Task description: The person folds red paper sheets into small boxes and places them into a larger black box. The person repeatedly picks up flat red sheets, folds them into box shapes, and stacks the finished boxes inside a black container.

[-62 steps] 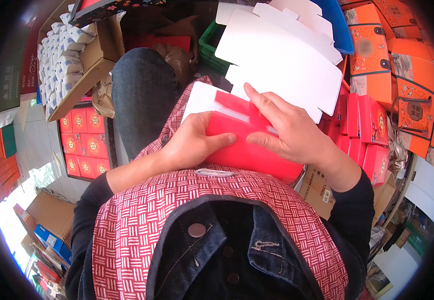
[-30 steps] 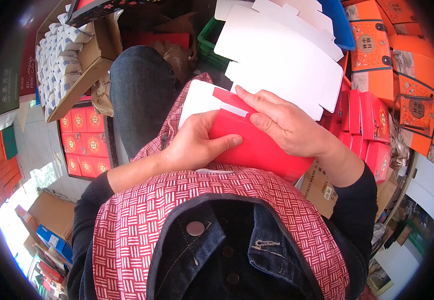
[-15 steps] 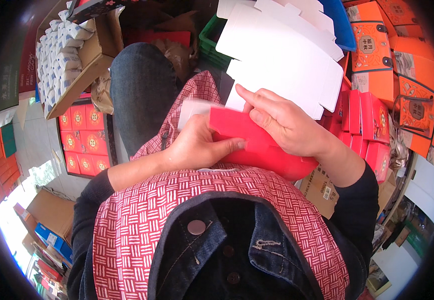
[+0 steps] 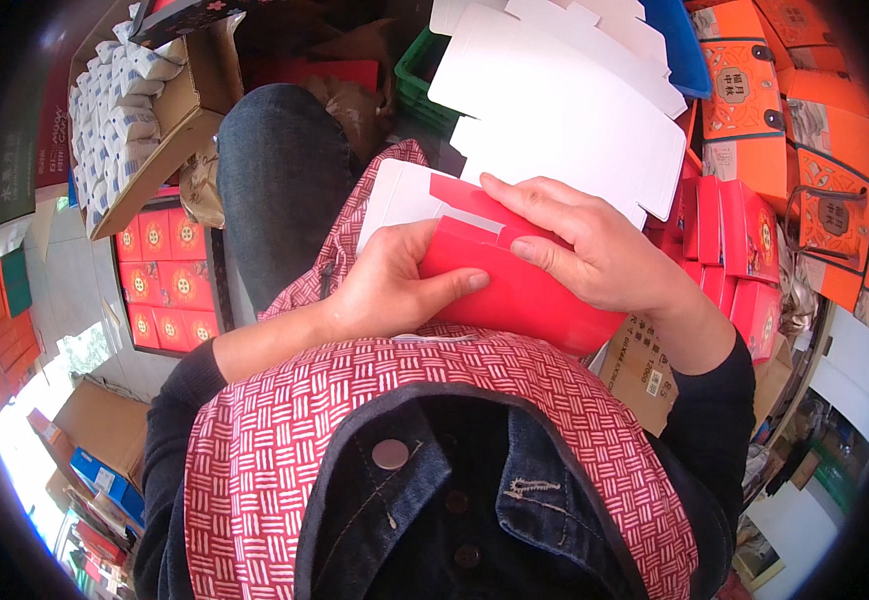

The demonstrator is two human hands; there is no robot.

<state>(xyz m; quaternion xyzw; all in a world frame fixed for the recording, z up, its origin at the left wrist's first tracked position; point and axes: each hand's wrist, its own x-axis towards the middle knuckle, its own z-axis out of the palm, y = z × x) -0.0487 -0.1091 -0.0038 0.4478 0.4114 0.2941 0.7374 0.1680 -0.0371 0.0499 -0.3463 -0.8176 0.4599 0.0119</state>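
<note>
A red cardboard box (image 4: 530, 300), partly folded and white inside, rests on its side against my apron. My left hand (image 4: 392, 280) grips its left end, thumb lying on the red face and fingers hidden behind. Across the far edge lies my right hand (image 4: 580, 245), its thumb on the red face and its fingers over a red flap. A white flap (image 4: 395, 200) sticks out at the box's left end, beyond my left hand. Between the two red panels a narrow gap shows the pale inside.
White flat box blanks (image 4: 555, 110) are stacked ahead, beside a green crate (image 4: 420, 85). Finished red boxes (image 4: 745, 230) and orange gift boxes (image 4: 740, 95) stand at right. To the left are a carton of small white packets (image 4: 120, 120) and a tray of red boxes (image 4: 160, 265).
My right hand's index finger and thumb have come down onto the box's far edge. The box has turned slightly, and more of its white flap and the gap between panels shows.
</note>
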